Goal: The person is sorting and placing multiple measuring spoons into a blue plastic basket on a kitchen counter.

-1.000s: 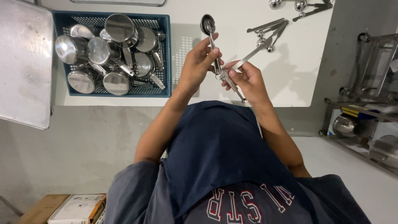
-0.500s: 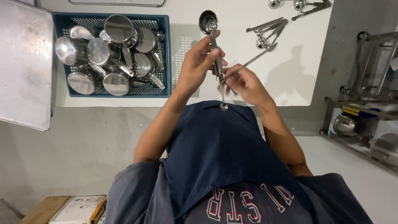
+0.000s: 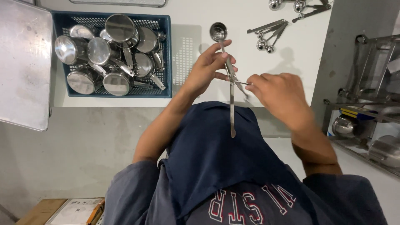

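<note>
Long-handled shiny steel measuring spoon (image 3: pixel 230 89) is held upright in the air above the front edge of a white tabletop (image 3: pixel 191 54), its round bowl at the top and its flat handle hanging down toward the person's dark blue apron. Seen from the head camera looking down, the left hand (image 3: pixel 207 66) has its fingers closed around the upper handle just below the bowl, which keeps the spoon steady and vertical. The right hand (image 3: pixel 280 93) is blurred; its fingertips are pinched together on a thin metal piece, perhaps a ring or a second handle, right where it meets the spoon's handle at mid-length. To the left on the tabletop sits a dark blue plastic crate (image 3: pixel 166 54) heaped with steel measuring cups (image 3: pixel 118 29), its wall well apart from the left hand. Beyond the hands, a fanned set of small steel measuring spoons (image 3: pixel 266 35) lies flat, with bare white surface between it and the held spoon. A steel tray (image 3: pixel 23 62) overhangs the far left edge, and a wire rack (image 3: pixel 366 104) with steel ware stands close on the right, narrowing the room for the right elbow.
</note>
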